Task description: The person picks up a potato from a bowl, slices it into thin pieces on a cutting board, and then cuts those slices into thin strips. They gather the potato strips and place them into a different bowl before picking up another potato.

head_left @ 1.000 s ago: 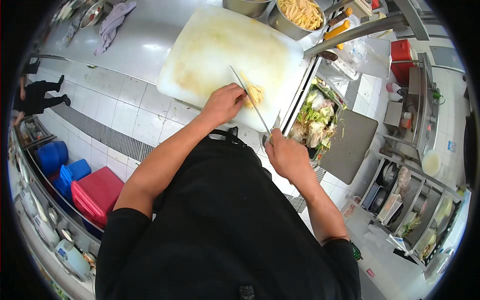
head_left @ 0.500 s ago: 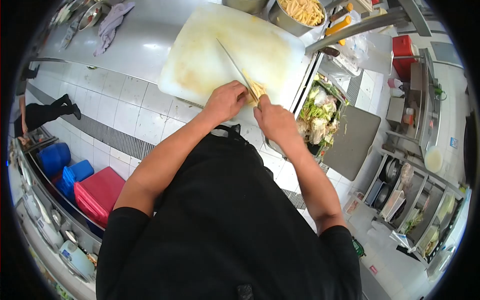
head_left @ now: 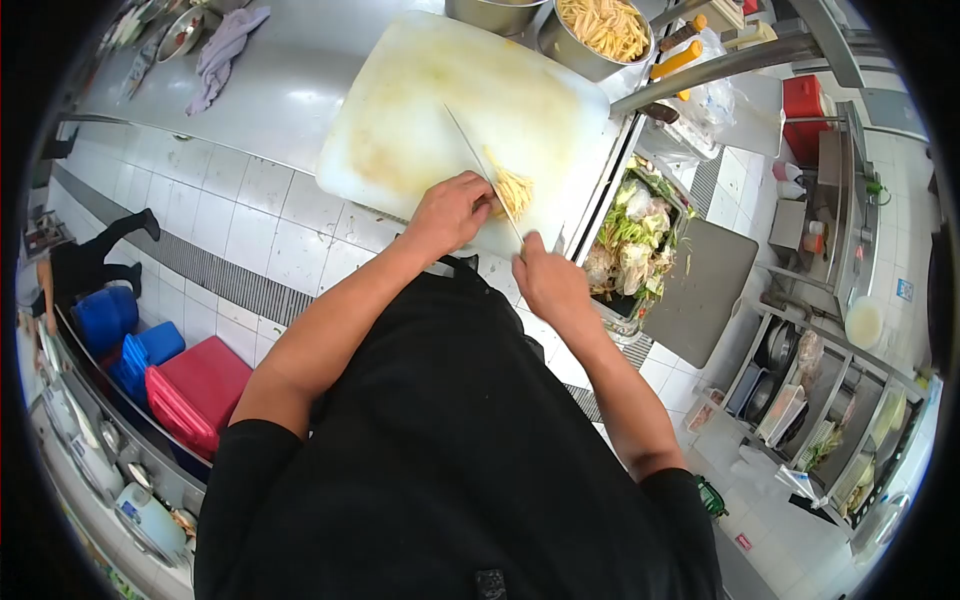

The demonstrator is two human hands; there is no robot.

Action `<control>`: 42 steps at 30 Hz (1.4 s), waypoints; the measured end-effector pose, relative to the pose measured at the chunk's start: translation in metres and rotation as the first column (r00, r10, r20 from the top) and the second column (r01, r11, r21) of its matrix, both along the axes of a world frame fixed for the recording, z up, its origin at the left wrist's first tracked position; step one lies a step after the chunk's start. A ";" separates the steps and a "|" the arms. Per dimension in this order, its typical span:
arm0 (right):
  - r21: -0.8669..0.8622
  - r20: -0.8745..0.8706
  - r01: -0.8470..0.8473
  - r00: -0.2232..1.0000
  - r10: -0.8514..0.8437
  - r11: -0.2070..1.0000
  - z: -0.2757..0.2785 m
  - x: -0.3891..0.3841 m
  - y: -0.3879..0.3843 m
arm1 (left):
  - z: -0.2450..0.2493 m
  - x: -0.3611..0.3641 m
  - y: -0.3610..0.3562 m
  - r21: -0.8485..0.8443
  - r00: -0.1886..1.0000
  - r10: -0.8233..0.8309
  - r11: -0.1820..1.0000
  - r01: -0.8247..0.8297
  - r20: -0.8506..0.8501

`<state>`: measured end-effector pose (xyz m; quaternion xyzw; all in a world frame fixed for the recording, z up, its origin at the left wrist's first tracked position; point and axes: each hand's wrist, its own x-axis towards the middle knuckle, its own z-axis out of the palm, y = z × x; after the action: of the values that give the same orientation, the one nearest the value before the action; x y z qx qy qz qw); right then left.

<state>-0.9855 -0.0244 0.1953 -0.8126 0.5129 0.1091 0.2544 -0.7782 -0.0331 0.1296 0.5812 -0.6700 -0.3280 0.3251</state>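
Note:
My right hand (head_left: 552, 283) is wrapped round the handle of a knife (head_left: 475, 150), whose long thin blade points away across the white cutting board (head_left: 400, 110). Curled close against the blade's left side, my left hand (head_left: 450, 212) presses a pale yellow vegetable piece (head_left: 497, 211) that is mostly hidden by its fingers. Thin pale yellow strips (head_left: 517, 192) lie in a small heap on the blade's right side, near the board's front edge.
Behind the board stands a metal pot (head_left: 605, 35) full of yellow strips, beside another metal pot (head_left: 495, 12). A bin (head_left: 632, 235) of leafy scraps is at the right. Yellow-handled tools (head_left: 678, 58) sit at back right. A person (head_left: 95, 250) is at far left.
The knife and my right hand have drawn slightly toward me. More of the strip heap shows beside the blade. The person at far left has shifted position.

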 end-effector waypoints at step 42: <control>0.026 -0.027 -0.011 1.000 0.011 1.000 0.018 0.008 0.000 | -0.006 0.006 0.000 -0.022 0.990 -0.048 0.998 0.052 0.135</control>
<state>-0.9772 -0.0243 0.2137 -0.8104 0.5104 0.1280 0.2574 -0.7719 -0.0327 0.1233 0.5809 -0.7090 -0.2874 0.2782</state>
